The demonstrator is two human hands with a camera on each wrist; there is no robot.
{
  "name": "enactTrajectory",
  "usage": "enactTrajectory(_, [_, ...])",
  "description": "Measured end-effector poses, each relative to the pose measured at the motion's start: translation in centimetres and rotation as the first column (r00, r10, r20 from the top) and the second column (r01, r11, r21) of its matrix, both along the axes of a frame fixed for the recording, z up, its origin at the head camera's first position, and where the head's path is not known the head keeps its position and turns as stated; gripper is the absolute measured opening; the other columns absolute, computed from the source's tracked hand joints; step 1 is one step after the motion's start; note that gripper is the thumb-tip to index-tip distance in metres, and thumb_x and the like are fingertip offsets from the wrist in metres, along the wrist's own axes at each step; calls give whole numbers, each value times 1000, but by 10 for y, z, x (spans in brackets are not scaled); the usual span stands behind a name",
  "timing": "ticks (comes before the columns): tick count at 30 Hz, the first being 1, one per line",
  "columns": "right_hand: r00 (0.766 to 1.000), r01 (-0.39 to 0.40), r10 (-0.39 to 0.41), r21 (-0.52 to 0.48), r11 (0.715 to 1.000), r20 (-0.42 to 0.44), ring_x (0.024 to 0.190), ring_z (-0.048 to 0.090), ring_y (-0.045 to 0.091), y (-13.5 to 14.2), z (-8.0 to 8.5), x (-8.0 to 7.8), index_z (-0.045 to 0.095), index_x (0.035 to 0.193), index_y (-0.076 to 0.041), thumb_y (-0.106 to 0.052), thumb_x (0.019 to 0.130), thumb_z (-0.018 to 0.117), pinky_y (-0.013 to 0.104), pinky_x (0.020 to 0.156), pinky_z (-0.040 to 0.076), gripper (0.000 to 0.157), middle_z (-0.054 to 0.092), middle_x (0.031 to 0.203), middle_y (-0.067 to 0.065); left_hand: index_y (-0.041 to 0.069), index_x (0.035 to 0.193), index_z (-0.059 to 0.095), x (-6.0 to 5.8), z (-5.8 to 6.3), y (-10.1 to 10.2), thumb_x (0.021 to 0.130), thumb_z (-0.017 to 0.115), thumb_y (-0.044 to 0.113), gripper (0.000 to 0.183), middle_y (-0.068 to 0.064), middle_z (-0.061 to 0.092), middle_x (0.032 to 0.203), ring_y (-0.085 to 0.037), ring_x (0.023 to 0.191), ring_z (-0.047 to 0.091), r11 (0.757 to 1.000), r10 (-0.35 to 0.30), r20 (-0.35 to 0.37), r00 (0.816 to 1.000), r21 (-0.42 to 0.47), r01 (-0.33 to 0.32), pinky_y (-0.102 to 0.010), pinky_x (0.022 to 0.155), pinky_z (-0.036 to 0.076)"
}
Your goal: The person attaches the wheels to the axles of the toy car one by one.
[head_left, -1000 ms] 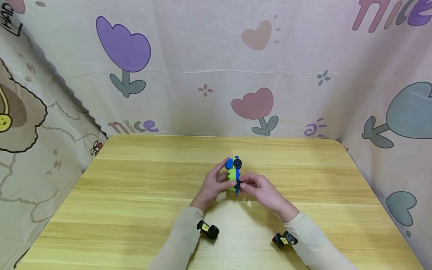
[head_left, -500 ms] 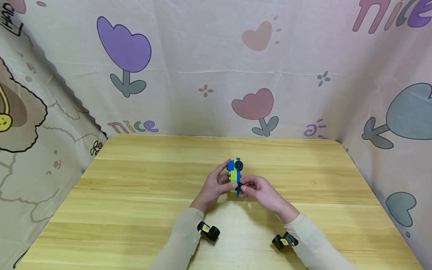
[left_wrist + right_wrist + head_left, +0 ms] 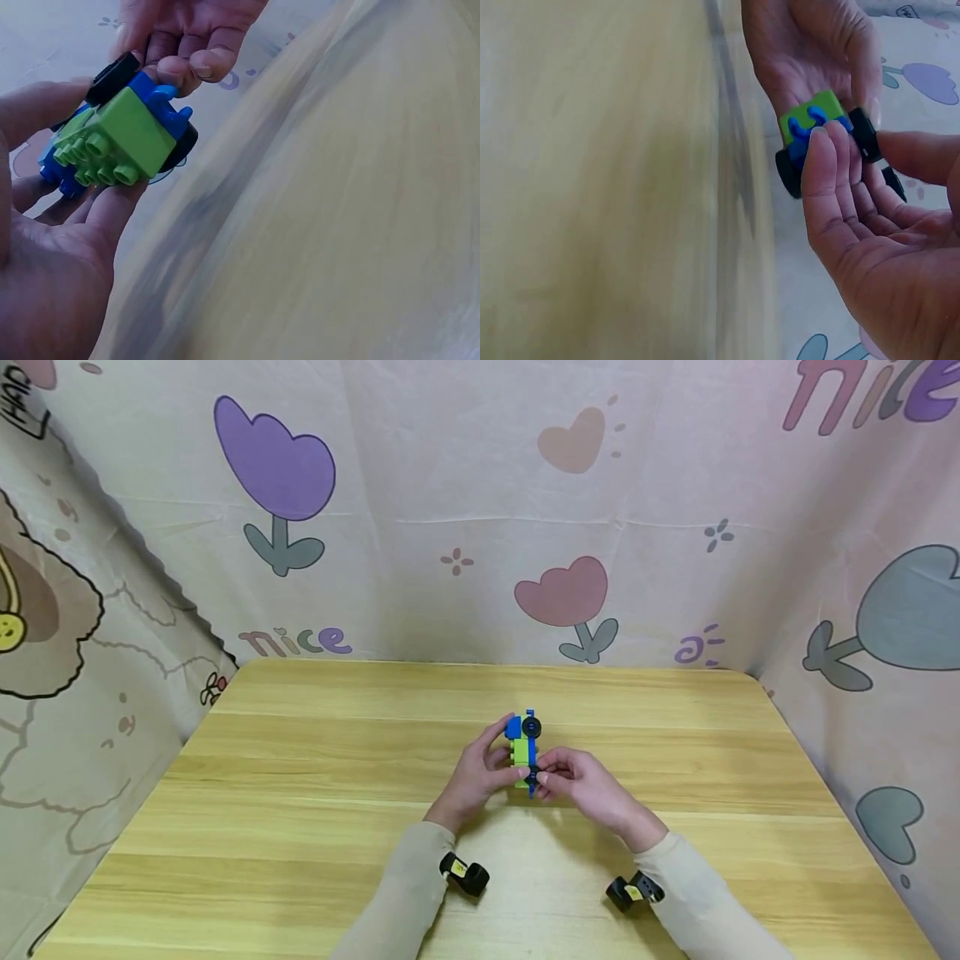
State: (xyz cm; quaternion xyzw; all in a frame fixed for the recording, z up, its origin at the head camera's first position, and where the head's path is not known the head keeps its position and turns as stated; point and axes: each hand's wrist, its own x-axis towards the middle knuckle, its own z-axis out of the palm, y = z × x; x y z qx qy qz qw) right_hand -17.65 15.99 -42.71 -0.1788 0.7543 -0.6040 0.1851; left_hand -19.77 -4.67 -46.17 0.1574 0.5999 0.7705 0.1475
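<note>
A toy car of green and blue building bricks, with black wheels, is held up over the table, its length pointing away from me in the head view. My left hand grips it from the left, thumb near the closer wheel. Green studs face the palm in the left wrist view. From the other side my right hand pinches at the near black wheel, with fingertips against the blue base. Blue hook-shaped ends show beside those fingers. Part of the car's far side is hidden by the hands.
The wooden table spreads under both hands. A printed cloth hangs behind it and at both sides. Black wrist cameras sit on the sleeves.
Both hands and the toy car have shifted very slightly right and toward me. The hold of each hand looks the same.
</note>
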Motion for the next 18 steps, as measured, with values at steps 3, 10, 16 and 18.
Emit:
enactTrajectory(3, [1000,-17,17,-4,1000,8,90,64,33,1,1,-2,53,114,13,-5,100,53,43,81,55,22,64,98,18,17,153,33,-1,-1,-1,89,66,-3,75,-23,50,138,-32,120,56,1000,16,-15,1000,0,-16,-37,90,52])
enactTrajectory(10, [999,-47,47,-26,999,18,89,63,32,6,3,-3,53,114,12,-6,100,52,40,80,55,23,64,97,18,9,142,45,-5,-2,-1,96,60,4,48,-14,46,143,-30,117,59,993,119,-55,991,-6,-120,-36,82,55])
enactTrajectory(16, [999,-22,22,13,1000,-28,94,60,35,5,1,-3,54,116,9,-9,99,57,42,81,55,25,62,102,17,-1,134,44,-6,-1,-2,92,65,0,47,-17,44,142,-34,119,57,972,234,-34,972,44,-232,-35,83,55])
enactTrajectory(18, [997,-9,13,59,998,-73,96,58,33,3,-1,-2,55,116,6,-9,96,62,40,81,54,27,61,103,15,-1,135,44,-6,-1,-2,91,66,-1,49,-16,44,141,-34,118,57,960,276,-34,961,51,-274,-35,84,55])
